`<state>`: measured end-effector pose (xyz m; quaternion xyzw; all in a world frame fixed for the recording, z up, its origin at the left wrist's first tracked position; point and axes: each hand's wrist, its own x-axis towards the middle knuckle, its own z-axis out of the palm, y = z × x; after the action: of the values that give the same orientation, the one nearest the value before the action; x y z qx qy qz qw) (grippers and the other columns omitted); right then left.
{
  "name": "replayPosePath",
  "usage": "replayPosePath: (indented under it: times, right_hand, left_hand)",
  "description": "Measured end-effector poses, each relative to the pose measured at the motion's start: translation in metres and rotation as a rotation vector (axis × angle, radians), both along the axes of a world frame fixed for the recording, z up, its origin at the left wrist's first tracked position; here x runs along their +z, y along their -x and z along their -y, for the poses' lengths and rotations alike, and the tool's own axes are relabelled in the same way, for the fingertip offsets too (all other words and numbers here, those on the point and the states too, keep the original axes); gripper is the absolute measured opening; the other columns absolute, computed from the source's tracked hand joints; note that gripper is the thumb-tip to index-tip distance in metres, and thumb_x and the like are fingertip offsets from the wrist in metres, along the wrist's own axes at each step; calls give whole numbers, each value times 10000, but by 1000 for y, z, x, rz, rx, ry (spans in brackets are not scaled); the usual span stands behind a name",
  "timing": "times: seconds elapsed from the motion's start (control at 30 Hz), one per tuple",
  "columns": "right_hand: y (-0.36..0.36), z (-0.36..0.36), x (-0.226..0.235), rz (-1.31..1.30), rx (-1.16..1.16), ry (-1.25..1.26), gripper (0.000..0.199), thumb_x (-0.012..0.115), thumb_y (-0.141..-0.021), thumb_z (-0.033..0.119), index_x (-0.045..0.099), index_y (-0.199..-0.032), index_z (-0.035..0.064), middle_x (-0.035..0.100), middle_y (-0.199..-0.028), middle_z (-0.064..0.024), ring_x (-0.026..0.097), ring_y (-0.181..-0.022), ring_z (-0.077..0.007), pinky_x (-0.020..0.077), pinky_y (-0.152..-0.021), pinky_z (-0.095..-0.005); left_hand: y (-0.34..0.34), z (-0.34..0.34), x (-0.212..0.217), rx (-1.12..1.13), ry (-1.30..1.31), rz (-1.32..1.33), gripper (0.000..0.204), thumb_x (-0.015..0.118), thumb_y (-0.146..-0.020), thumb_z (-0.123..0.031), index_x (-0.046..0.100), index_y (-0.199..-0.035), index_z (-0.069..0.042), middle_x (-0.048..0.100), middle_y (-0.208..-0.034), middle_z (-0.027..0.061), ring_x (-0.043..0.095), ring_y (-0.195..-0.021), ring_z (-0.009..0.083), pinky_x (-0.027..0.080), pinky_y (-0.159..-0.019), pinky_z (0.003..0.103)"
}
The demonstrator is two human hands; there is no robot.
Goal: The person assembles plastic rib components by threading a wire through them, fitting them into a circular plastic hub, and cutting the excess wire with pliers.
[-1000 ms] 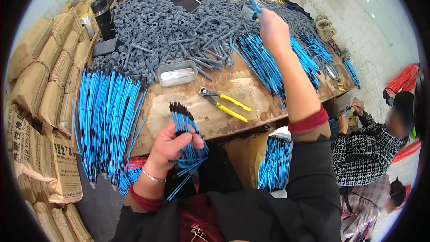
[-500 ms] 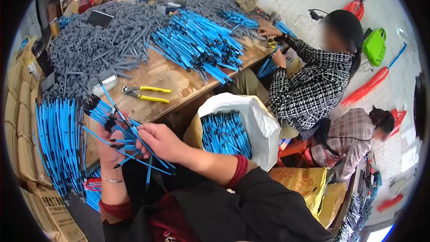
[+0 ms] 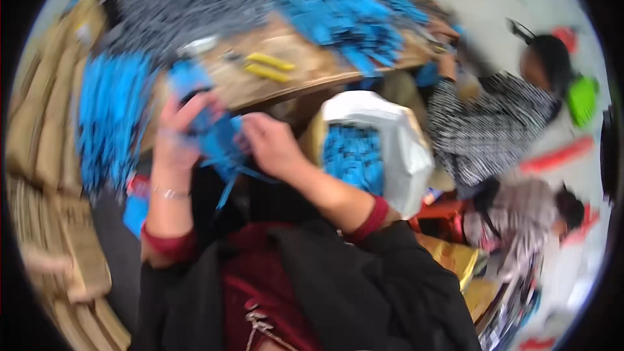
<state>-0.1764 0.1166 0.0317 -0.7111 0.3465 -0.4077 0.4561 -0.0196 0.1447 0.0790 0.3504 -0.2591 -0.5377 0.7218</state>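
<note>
In front of me a bundle of thin blue rods (image 3: 222, 146) is blurred by motion, several loose ends sticking out below it. My left hand (image 3: 182, 127), with a bracelet at the wrist, is closed round the bundle's left side. Curled fingers of my right hand (image 3: 270, 146) press against its right edge; their tips are smeared. On the table edge beyond my left hand lies another blue cluster with a dark band (image 3: 188, 78). More blue rods (image 3: 112, 117) hang in a thick row at the left.
Yellow-handled pliers (image 3: 270, 67) lie on the wooden table (image 3: 240, 88). Grey pieces (image 3: 188, 6) and a blue rod pile (image 3: 348, 16) cover its far part. An open white-lined sack (image 3: 413, 156) of rods stands right. Two people (image 3: 500, 127) sit beyond. Brown cartons (image 3: 81, 247) line the left.
The whole view has shifted, so the table sits higher and things appear farther right. Both hands stay at the bundle; the long rod that stood up between them no longer shows there.
</note>
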Motion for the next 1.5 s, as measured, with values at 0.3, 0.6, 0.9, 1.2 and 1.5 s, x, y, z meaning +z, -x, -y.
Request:
replayPosePath:
  times: [0.3,0.6,0.9,1.2,1.5]
  right_hand:
    - [2,14,-9,-26,15,112,225,468,-915,139,552,-1035,-32,627,-897,-70,582,-755,-126,479,-684,-250]
    - [22,24,22,93,10,-30,174,492,-905,96,560,-1016,-20,626,-896,-87,596,-762,-118,495,-689,-239]
    - [-24,64,61,8,73,378,229,486,-906,110,545,-1091,-11,607,-993,-83,567,-882,-123,468,-763,-251]
    - [-78,56,43,-281,538,623,308,467,-899,139,510,-1170,-1,566,-1121,-110,515,-1053,-197,383,-920,-307]
    - [-27,160,-15,-541,-118,661,346,544,-846,171,523,-1152,11,568,-1109,-165,523,-1039,-301,397,-894,-353]
  left_hand:
    - [-3,-16,-6,-93,70,206,204,591,-824,-188,573,-908,-3,601,-799,88,556,-713,146,454,-676,279]
    - [-23,21,-37,34,-76,243,116,566,-824,-18,583,-934,13,640,-821,89,614,-733,158,506,-677,277]
    - [-21,17,-70,-108,102,219,194,567,-831,-23,583,-1023,4,655,-873,95,624,-789,152,504,-726,275]
    - [-22,-16,-83,-47,2,437,197,577,-827,-39,592,-1020,-3,649,-881,74,605,-808,122,491,-733,258]
    - [-41,20,-88,-112,-264,5,164,569,-855,-85,592,-999,-9,646,-881,103,633,-793,179,513,-695,292]
